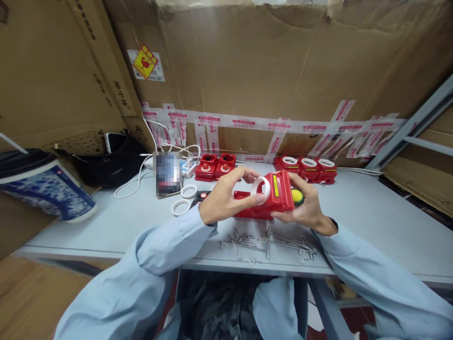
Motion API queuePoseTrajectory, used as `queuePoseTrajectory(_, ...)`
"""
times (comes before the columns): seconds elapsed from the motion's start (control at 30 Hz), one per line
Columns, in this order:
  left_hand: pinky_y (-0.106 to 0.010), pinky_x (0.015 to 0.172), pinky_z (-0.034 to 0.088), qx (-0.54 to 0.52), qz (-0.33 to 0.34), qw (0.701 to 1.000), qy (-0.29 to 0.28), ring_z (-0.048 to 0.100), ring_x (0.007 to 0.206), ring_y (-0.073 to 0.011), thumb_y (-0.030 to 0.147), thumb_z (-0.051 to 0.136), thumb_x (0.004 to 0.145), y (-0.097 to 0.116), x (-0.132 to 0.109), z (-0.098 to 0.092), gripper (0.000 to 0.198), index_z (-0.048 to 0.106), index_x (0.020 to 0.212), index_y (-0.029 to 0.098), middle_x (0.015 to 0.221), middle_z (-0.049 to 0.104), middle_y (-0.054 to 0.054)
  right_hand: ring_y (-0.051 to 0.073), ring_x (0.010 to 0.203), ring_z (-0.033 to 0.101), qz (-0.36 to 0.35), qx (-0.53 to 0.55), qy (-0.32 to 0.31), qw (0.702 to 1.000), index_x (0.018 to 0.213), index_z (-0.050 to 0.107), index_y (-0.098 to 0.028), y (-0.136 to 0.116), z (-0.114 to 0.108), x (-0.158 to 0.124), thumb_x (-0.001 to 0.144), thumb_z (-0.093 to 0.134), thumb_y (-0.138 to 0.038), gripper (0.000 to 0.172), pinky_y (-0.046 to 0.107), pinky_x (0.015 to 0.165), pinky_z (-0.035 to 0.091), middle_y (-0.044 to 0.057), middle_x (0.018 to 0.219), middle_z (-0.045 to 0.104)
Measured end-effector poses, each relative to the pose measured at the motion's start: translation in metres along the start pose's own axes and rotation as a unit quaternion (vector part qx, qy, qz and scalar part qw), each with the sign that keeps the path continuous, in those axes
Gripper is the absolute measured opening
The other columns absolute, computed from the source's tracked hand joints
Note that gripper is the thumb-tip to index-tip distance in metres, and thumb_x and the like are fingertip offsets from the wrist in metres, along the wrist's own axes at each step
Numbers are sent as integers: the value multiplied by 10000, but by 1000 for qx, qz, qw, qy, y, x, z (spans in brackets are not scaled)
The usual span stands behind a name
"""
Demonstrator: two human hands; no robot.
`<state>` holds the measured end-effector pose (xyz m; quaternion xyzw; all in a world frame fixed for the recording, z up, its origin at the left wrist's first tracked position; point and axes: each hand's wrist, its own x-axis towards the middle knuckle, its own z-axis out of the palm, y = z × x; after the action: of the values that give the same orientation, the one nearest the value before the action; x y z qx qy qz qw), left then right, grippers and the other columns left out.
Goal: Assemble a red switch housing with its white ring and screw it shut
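Note:
My left hand pinches a white ring between thumb and fingers, at the round opening of a red plastic housing with a yellow label. Wrapped around the housing's right end is my right hand, keeping it tilted above the table. A rounded yellow and dark green end shows by the right palm; its kind is unclear. Behind and below, a longer red part is partly covered by the housing and my hands. Loose screws and metal rods lie in front of my hands.
Two white rings lie left of my hands, beside a phone and white cables. Red units with knobs and red housings with white rings stand at the back. A large cup is far left; cardboard walls the rear.

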<state>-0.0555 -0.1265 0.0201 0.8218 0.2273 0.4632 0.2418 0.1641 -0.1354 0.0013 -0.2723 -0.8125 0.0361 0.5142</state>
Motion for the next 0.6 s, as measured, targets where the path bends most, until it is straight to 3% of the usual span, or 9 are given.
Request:
queuePoseTrajectory(0.07, -378, 873, 459, 8, 42, 999, -28, 575, 975, -211, 328, 680, 761, 0, 1, -2, 366, 570, 1085, 196, 1035, 620, -78, 220, 804, 675, 2, -6, -2, 1000, 1134, 531, -196, 0, 0, -1, 516, 815, -428, 718, 322, 725, 549, 61, 955, 688)
queuePoseTrajectory(0.17, -410, 958, 414, 1, 98, 994, -53, 511, 1133, -248, 298, 708, 728, 0, 1, -2, 513, 518, 1200, 232, 1211, 561, -101, 218, 802, 675, 15, -12, 0, 1000, 1142, 526, -200, 1, 0, -1, 517, 816, -437, 729, 322, 727, 550, 52, 950, 692)
queuePoseTrajectory(0.23, -410, 942, 421, -4, 71, 997, -22, 515, 1124, -250, 348, 734, 704, -2, 1, -1, 632, 459, 1262, 238, 1223, 547, -107, 216, 796, 674, 17, -14, 4, 1000, 1141, 526, -203, 0, 0, -1, 513, 820, -434, 731, 320, 721, 550, 48, 948, 693)
queuePoseTrajectory(0.3, -394, 880, 447, 4, 27, 1000, 12, 557, 1015, -228, 397, 728, 707, -3, 0, 0, 595, 485, 1218, 214, 1115, 586, -96, 212, 788, 675, 9, -16, 5, 1000, 1137, 528, -202, -1, 1, -1, 509, 824, -428, 730, 312, 710, 549, 47, 943, 694)
queuePoseTrajectory(0.37, -378, 836, 460, 17, 22, 1000, 2, 569, 942, -209, 388, 702, 736, -4, 1, -1, 455, 547, 1118, 194, 1024, 610, -80, 208, 777, 677, -1, -19, 7, 1000, 1131, 533, -200, -2, 1, 0, 508, 821, -430, 725, 306, 700, 547, 48, 935, 696)
queuePoseTrajectory(0.43, -377, 851, 455, 22, 61, 997, -36, 558, 1001, -222, 341, 693, 747, -4, 1, -3, 395, 571, 1094, 200, 1073, 611, -88, 207, 760, 677, 1, -25, 10, 1000, 1125, 537, -201, -2, 1, 0, 509, 816, -441, 718, 305, 693, 546, 46, 924, 698)
queuePoseTrajectory(0.5, -391, 903, 434, 9, 95, 994, -45, 523, 1104, -245, 327, 718, 720, -4, 1, -4, 519, 528, 1192, 223, 1187, 577, -101, 209, 758, 677, 8, -31, 14, 999, 1125, 537, -202, -1, 0, 0, 507, 815, -448, 721, 311, 697, 545, 48, 931, 698)
queuePoseTrajectory(0.6, -398, 912, 426, -4, 58, 998, 3, 540, 1078, -241, 383, 738, 699, -6, 0, -2, 657, 457, 1274, 232, 1161, 584, -97, 215, 767, 679, 10, -35, 15, 999, 1135, 534, -200, -2, 0, -1, 499, 818, -448, 740, 315, 703, 547, 54, 947, 699)
